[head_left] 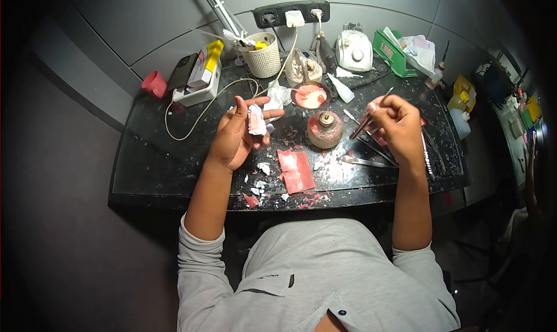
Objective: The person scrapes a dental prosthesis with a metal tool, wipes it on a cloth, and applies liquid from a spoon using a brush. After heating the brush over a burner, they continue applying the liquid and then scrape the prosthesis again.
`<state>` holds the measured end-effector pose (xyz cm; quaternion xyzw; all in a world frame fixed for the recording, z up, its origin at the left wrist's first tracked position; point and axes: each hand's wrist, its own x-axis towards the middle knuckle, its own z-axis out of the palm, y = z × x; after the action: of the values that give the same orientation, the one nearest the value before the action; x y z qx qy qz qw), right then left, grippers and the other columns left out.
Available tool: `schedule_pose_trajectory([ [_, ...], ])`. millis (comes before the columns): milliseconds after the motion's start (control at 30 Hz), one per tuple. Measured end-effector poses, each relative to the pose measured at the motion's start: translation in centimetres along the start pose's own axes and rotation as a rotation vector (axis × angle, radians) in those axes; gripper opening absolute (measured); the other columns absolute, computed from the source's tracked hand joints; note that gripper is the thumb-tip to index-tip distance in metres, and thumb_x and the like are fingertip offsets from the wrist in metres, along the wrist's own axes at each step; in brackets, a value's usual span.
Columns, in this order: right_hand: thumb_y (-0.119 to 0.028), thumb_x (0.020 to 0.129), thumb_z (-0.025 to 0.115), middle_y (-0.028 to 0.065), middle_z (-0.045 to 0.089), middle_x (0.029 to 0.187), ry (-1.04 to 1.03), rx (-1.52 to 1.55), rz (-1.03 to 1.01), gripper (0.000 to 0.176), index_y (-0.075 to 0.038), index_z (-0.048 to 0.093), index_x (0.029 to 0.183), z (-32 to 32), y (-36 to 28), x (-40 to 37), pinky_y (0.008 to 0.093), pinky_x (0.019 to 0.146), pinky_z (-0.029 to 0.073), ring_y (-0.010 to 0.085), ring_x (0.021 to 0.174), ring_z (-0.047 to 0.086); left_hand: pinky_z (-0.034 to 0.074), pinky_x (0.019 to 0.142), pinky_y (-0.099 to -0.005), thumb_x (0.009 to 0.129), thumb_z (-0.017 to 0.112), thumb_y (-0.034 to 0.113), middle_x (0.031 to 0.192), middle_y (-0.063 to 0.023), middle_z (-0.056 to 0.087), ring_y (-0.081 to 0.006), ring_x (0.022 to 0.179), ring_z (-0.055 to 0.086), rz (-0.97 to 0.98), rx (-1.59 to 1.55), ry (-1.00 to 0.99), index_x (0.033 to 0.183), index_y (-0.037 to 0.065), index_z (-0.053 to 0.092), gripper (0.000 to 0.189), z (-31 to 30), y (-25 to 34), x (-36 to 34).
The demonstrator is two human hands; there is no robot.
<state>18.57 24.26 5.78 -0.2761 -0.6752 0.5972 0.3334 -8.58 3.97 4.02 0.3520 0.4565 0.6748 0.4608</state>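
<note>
In my left hand (228,136) lies a small white plaster dental model (256,121) with a pinkish patch on it; the thumb points up and the fingers spread behind it. My right hand (400,129) pinches a thin metal wax carver (362,125), its dark tip slanting down to the left. Between the hands stands a round glass spirit lamp (324,136) with pink smears. Below it lies a torn sheet of pink wax (297,172). A flat metal spatula (364,162) rests under my right hand. Behind the lamp is a dark bowl (313,104) with pink and white material.
White and pink scraps (259,188) litter the black worktop (162,175). Toward the back stand a perforated basket (262,60), a white control unit (354,51) and a green box (394,55). A pink cup (154,84) and a white bin (200,91) stand left. A cable (184,139) loops there.
</note>
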Motion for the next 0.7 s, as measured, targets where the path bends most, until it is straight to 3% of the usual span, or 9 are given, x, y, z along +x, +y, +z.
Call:
schedule_pose_trajectory([
  [67, -0.013, 0.094, 0.072, 0.0049, 0.069, 0.078, 0.015, 0.001, 0.049, 0.018, 0.002, 0.064, 0.101, 0.7, 0.6, 0.0, 0.0199, 0.052, 0.049, 0.0073, 0.072, 0.068, 0.052, 0.061, -0.0271, 0.107, 0.039, 0.046, 0.129, -0.0309, 0.06, -0.0167, 0.068, 0.064, 0.077, -0.034, -0.08, 0.145, -0.004, 0.037, 0.062, 0.0, 0.3, 0.0],
  [167, -0.015, 0.093, 0.074, 0.01, 0.072, 0.088, 0.122, -0.113, 0.02, 0.03, 0.007, 0.064, 0.111, 1.1, 0.9, 0.1, 0.0245, 0.059, 0.054, 0.0097, 0.074, 0.069, 0.048, 0.079, -0.0257, 0.1, 0.061, 0.014, 0.148, -0.0325, 0.042, -0.013, 0.082, 0.054, 0.305, -0.069, -0.051, 0.156, -0.003, 0.019, 0.072, 0.6, 1.0, -0.6],
  [267, -0.023, 0.088, 0.078, 0.0284, 0.064, 0.126, 0.187, -0.638, -0.041, 0.063, 0.01, 0.052, 0.135, 1.8, -0.4, -0.6, 0.0385, 0.091, 0.054, 0.0329, 0.103, 0.07, 0.049, 0.08, -0.0279, 0.1, 0.06, 0.013, 0.148, -0.0328, 0.042, -0.0133, 0.082, 0.054, 0.448, -0.027, -0.001, 0.157, -0.001, 0.016, 0.073, -0.1, 1.2, -0.5],
  [300, -0.026, 0.086, 0.078, 0.0305, 0.057, 0.135, 0.19, -0.814, -0.45, 0.068, 0.007, 0.05, 0.138, 2.0, 0.6, -0.3, 0.0433, 0.106, 0.045, 0.0405, 0.124, 0.058, 0.05, 0.079, -0.0284, 0.101, 0.059, 0.015, 0.148, -0.0329, 0.041, -0.0129, 0.081, 0.053, 0.455, -0.038, 0.045, 0.154, 0.0, 0.024, 0.065, -0.3, 1.2, -0.4],
  [333, -0.03, 0.086, 0.078, 0.0293, 0.052, 0.141, 0.08, -0.828, -0.418, 0.071, 0.007, 0.049, 0.139, 1.9, 1.3, -0.5, 0.0449, 0.116, 0.034, 0.0407, 0.134, 0.048, 0.05, 0.079, -0.0284, 0.101, 0.059, 0.015, 0.148, -0.0329, 0.041, -0.0129, 0.081, 0.053, 0.455, -0.033, 0.038, 0.154, 0.0, 0.024, 0.065, -0.6, 1.0, -0.3],
  [467, -0.038, 0.085, 0.078, 0.0289, 0.054, 0.138, -0.357, -0.803, -0.446, 0.074, 0.005, 0.05, 0.138, 2.8, 1.3, -1.3, 0.0442, 0.116, 0.034, 0.04, 0.134, 0.048, 0.048, 0.074, -0.029, 0.101, 0.06, 0.02, 0.139, -0.0317, 0.051, -0.0128, 0.076, 0.053, 0.539, -0.131, 0.054, 0.129, 0.012, 0.047, 0.031, -1.9, 0.8, 0.2],
  [533, -0.039, 0.085, 0.078, 0.0289, 0.06, 0.13, -0.302, -0.699, -0.497, 0.07, 0.005, 0.055, 0.134, 3.1, 1.6, -1.5, 0.0446, 0.111, 0.039, 0.0408, 0.128, 0.053, 0.048, 0.073, -0.0291, 0.103, 0.057, 0.024, 0.136, -0.0303, 0.054, -0.0119, 0.075, 0.052, 0.541, -0.152, 0.112, 0.126, 0.011, 0.048, 0.028, -1.9, 0.8, 0.1],
  [633, -0.034, 0.083, 0.08, 0.0253, 0.071, 0.106, -0.392, -0.653, -0.315, 0.049, 0.002, 0.07, 0.114, 2.3, 0.0, -1.5, 0.0417, 0.091, 0.052, 0.0396, 0.101, 0.069, 0.048, 0.071, -0.0275, 0.104, 0.055, 0.033, 0.137, -0.0282, 0.054, -0.0105, 0.074, 0.051, 0.518, -0.129, 0.15, 0.138, 0.004, 0.045, 0.045, -2.0, 0.7, 0.3],
  [700, -0.033, 0.084, 0.079, 0.0234, 0.072, 0.099, -0.452, -0.571, -0.355, 0.045, 0.003, 0.071, 0.11, 1.8, 0.0, -1.6, 0.0414, 0.086, 0.054, 0.0384, 0.095, 0.07, 0.047, 0.069, -0.0258, 0.104, 0.053, 0.038, 0.14, -0.0272, 0.051, -0.0099, 0.075, 0.05, 0.525, -0.114, 0.18, 0.151, -0.002, 0.033, 0.065, -2.3, 0.7, 0.4],
])
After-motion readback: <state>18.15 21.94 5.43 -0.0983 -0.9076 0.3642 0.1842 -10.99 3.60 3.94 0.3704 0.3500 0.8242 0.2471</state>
